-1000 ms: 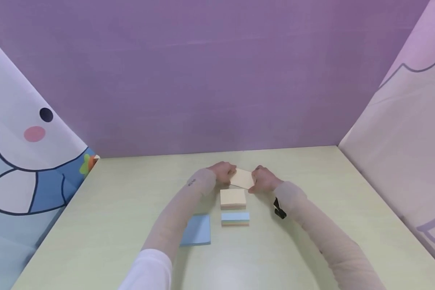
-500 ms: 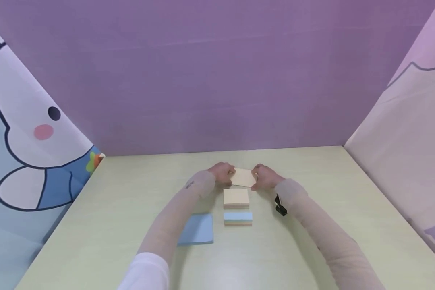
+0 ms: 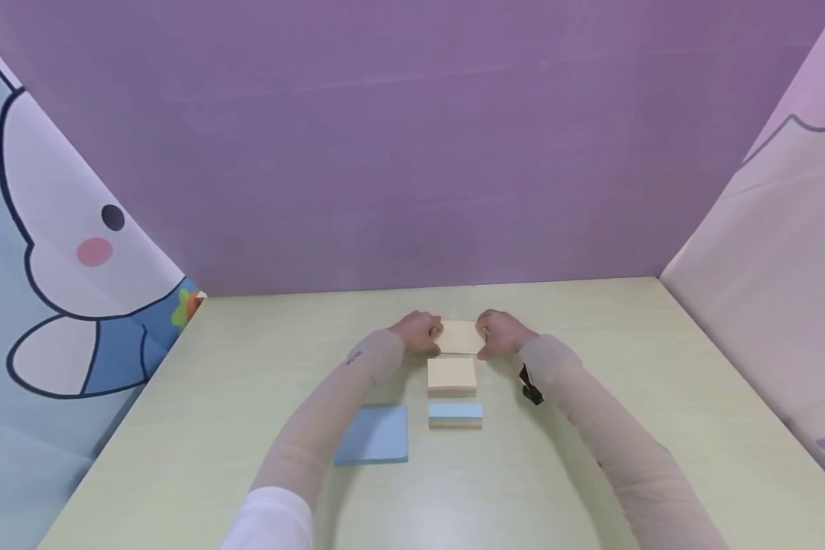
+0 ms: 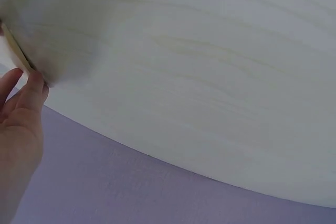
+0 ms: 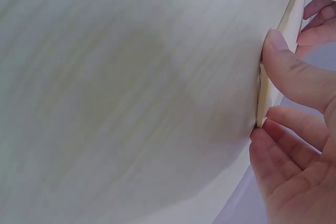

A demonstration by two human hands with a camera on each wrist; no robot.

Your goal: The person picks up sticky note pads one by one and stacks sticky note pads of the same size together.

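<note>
A cream sticky note pad (image 3: 459, 337) lies at or just above the far part of the table, between both hands. My left hand (image 3: 415, 333) grips its left edge with thumb and fingers. The right hand (image 3: 503, 333) holds the opposite edge; in the right wrist view the thumb and fingertips of that hand (image 5: 299, 140) pinch the pad's edge (image 5: 264, 90) close to the tabletop. Nearer the person, directly below the held pad, sits a thicker cream stack of notes (image 3: 451, 376). A narrow multicoloured pad (image 3: 455, 415), blue on top, comes after it.
A larger blue note pad (image 3: 378, 435) lies on the table at the front left, partly behind the left forearm. The pale table (image 3: 557, 473) meets a purple backdrop (image 3: 412, 168) behind the hands. Printed cloth panels (image 3: 62, 267) stand at both sides.
The held cream pad has turned from a slant to lie nearly square with the stack below it. Both hands keep their grip, and the head view has shifted slightly.
</note>
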